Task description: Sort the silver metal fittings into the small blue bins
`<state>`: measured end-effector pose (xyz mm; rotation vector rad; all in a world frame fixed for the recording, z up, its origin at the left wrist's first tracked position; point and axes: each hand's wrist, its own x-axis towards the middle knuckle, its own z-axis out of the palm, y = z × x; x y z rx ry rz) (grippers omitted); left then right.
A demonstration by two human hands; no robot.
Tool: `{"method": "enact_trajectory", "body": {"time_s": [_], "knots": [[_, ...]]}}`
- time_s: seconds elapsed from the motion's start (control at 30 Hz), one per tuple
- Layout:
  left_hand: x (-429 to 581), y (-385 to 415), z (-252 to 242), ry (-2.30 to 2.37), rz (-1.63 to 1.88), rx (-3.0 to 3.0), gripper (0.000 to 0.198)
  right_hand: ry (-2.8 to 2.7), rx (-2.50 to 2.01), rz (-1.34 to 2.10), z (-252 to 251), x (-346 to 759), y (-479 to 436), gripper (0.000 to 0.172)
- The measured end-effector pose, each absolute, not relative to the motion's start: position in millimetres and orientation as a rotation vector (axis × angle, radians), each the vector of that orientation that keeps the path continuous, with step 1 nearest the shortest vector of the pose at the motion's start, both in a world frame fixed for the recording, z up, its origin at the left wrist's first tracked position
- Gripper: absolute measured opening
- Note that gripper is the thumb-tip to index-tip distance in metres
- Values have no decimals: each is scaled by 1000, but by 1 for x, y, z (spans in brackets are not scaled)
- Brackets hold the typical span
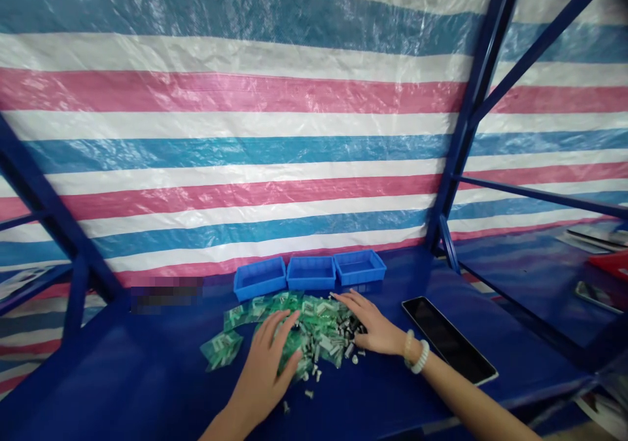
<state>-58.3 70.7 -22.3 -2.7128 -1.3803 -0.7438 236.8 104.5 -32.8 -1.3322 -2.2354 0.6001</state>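
Observation:
A heap of small green plastic bags with small parts inside lies in the middle of the blue table. Loose screws and other small metal pieces are mixed in at its right and front. My left hand is at the left front of the heap, fingers spread, holding nothing that I can see. On the right side of the heap rests my right hand, its fingers stretched over the bags and dark small parts. One green bag lies a little apart on the left. A few screws are scattered in front.
Three blue trays stand in a row behind the heap: left, middle, right. A dark tablet lies right of my right forearm. Blue metal posts frame the table, with a striped sheet hanging behind.

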Motion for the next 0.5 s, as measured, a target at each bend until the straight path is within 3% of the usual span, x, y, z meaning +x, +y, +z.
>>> {"method": "enact_trajectory", "body": {"time_s": [0.13,0.2,0.33,0.5], "knots": [[-83,47,-34,-1203,-443,-2675,92,-2307,-1380,600,-40,237,79,93],[-83,46,-43,-1204,-398,-2639,104,-2366,-1342,505,-44,227,72,105],[-67,59,-56,-1323,-364,-2625,116,-2446,-1217,414,-48,203,75,123],[-41,77,-58,-1307,-388,-2675,124,-2479,-1088,443,-50,188,81,121]]}}
